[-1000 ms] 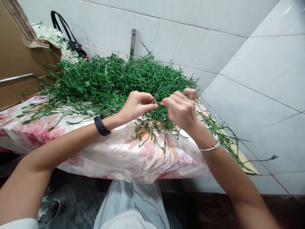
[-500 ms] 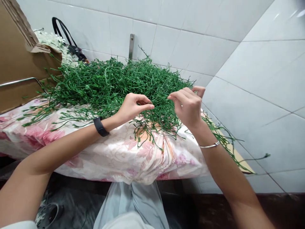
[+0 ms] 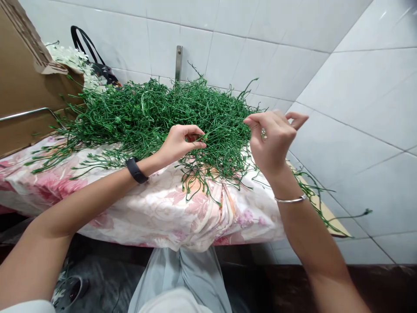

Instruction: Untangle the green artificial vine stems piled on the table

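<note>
At frame centre, left hand (image 3: 178,143): fingertips pinch a green stem (image 3: 208,132) on the pile of stems (image 3: 146,117).
Right hand (image 3: 273,139): raised, pinching the stem's other end.
Under pile: floral cloth (image 3: 156,208).

Both forearms are bare to above the elbow, with no sleeve visible along either. The left hand (image 3: 177,143) carries no ring that can be made out; a black band (image 3: 136,170) with a smooth, rounded face sits snug on that wrist. The right hand (image 3: 273,139) has a thin silver bangle (image 3: 291,200) loose around its wrist, and pale grey-white clothing (image 3: 180,282) shows at the bottom edge, with a further strip of white fabric at the lower left corner.
</note>
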`<move>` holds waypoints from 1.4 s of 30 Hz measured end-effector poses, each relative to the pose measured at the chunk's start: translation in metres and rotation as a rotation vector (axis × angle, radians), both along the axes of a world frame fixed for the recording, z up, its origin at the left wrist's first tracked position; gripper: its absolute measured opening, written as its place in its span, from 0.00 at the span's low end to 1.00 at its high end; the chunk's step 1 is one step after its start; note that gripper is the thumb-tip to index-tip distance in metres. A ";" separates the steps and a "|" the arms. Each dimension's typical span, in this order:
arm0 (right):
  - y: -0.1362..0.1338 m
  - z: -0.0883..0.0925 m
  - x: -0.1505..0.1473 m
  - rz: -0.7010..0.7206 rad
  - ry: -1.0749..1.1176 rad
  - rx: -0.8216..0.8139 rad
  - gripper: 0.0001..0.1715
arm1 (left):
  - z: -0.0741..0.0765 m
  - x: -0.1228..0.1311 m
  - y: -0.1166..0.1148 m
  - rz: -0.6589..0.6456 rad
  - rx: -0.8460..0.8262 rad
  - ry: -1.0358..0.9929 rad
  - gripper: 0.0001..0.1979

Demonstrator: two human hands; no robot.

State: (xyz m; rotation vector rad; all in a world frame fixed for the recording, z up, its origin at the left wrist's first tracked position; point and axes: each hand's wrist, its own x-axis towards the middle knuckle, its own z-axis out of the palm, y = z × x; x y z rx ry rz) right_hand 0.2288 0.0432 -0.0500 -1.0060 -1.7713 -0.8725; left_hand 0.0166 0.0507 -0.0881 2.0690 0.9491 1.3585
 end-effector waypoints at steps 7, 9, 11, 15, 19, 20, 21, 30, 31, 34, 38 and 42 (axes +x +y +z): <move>-0.001 0.000 0.000 0.018 0.080 0.021 0.16 | -0.001 -0.001 0.003 -0.071 -0.033 -0.022 0.13; -0.002 -0.001 -0.001 0.033 0.084 -0.014 0.16 | 0.000 -0.001 0.004 -0.108 -0.095 -0.048 0.15; -0.002 -0.001 -0.002 0.050 0.094 -0.050 0.15 | 0.001 -0.001 0.004 -0.150 -0.170 -0.095 0.18; -0.001 -0.004 -0.004 0.078 0.099 -0.099 0.16 | 0.005 -0.003 0.005 -0.101 -0.195 -0.127 0.18; -0.001 -0.008 -0.011 0.103 0.014 -0.139 0.17 | 0.015 -0.008 0.000 -0.003 -0.112 0.006 0.18; -0.001 -0.009 -0.014 0.114 -0.024 -0.151 0.16 | 0.018 -0.008 -0.002 -0.001 -0.099 0.021 0.18; -0.002 -0.011 -0.017 0.126 -0.062 -0.157 0.16 | 0.020 -0.009 -0.004 -0.008 -0.092 0.015 0.18; -0.017 -0.018 -0.032 0.166 -0.359 -0.057 0.11 | 0.025 0.000 -0.021 -0.252 -0.278 -0.119 0.13; -0.017 -0.018 -0.032 0.164 -0.385 -0.038 0.11 | 0.025 0.000 -0.022 -0.265 -0.317 -0.129 0.13; -0.015 -0.018 -0.028 0.138 -0.440 0.049 0.11 | 0.024 0.000 -0.023 -0.250 -0.378 -0.136 0.14; -0.012 -0.016 -0.021 0.115 -0.515 0.147 0.10 | 0.019 -0.001 -0.019 -0.298 -0.416 -0.137 0.13; -0.009 -0.012 -0.017 0.091 -0.570 0.122 0.11 | 0.015 -0.002 -0.017 -0.327 -0.377 -0.166 0.11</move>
